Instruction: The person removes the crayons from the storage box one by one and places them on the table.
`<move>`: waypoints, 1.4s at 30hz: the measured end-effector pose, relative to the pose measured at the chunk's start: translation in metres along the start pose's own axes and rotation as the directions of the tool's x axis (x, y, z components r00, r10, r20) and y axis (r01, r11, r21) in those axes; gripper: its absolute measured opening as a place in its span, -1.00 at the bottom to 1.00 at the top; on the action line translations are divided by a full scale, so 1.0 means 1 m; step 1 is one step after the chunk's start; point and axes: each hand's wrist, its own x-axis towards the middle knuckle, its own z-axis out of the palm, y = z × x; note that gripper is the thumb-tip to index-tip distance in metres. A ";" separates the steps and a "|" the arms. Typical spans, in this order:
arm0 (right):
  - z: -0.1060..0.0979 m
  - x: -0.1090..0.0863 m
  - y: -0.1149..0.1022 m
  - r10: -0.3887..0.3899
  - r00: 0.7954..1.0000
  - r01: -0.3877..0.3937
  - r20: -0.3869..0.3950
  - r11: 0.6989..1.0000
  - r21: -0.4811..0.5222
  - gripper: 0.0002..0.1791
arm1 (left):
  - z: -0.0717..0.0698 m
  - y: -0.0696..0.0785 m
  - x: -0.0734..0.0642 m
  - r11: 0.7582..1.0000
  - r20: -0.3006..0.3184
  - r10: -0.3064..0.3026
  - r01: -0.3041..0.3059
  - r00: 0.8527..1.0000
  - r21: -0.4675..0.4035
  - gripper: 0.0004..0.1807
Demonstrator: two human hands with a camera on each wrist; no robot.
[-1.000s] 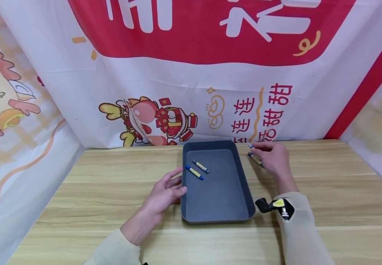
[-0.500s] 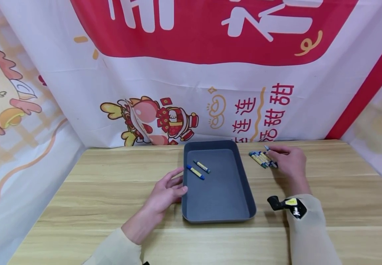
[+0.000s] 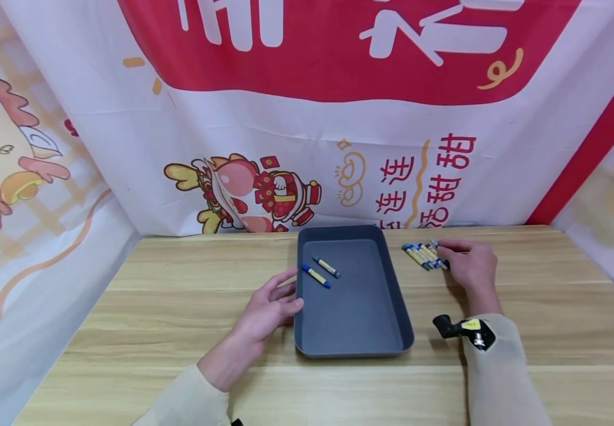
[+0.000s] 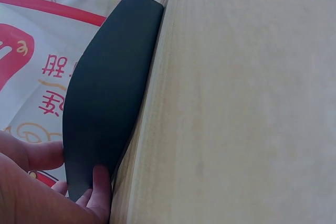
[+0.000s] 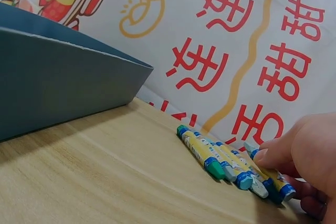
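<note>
The person's left hand holds the near-left side of a gray tray, with the thumb over the rim. From above, most of the fingertips are hidden; the left wrist view shows them on the outside of the tray's wall. The right hand pinches a crayon at the right end of a bunch of crayons. From the head, that crayon is mostly covered, but the right wrist view shows the thumb on top of it and its blue band sticking out past the fingers. The bunch lies close together on the wooden counter, to the right of the tray. Up close, a green crayon is on the bunch's left side.

Only the head view looks down into the tray. A blue crayon and a dark green crayon lie side by side in there, near the left wall. The right wrist view sees just the tray's outside. Behind everything hangs a white and red cloth with cartoon pictures.
</note>
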 end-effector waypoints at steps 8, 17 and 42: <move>0.002 0.000 0.003 -0.007 1.000 0.006 -0.017 1.000 -0.027 -0.58 | 0.001 0.000 -0.001 1.000 0.002 0.010 -0.010 1.000 0.002 -0.28; 0.004 0.002 0.004 0.016 1.000 -0.017 -0.026 0.999 -0.037 -0.54 | 0.000 0.000 -0.002 0.999 0.006 0.038 -0.038 0.999 -0.008 -0.28; 0.006 -0.006 -0.009 0.057 0.996 -0.051 -0.073 0.995 0.085 -0.49 | -0.001 0.001 -0.002 1.000 0.019 0.028 -0.028 0.999 -0.005 -0.27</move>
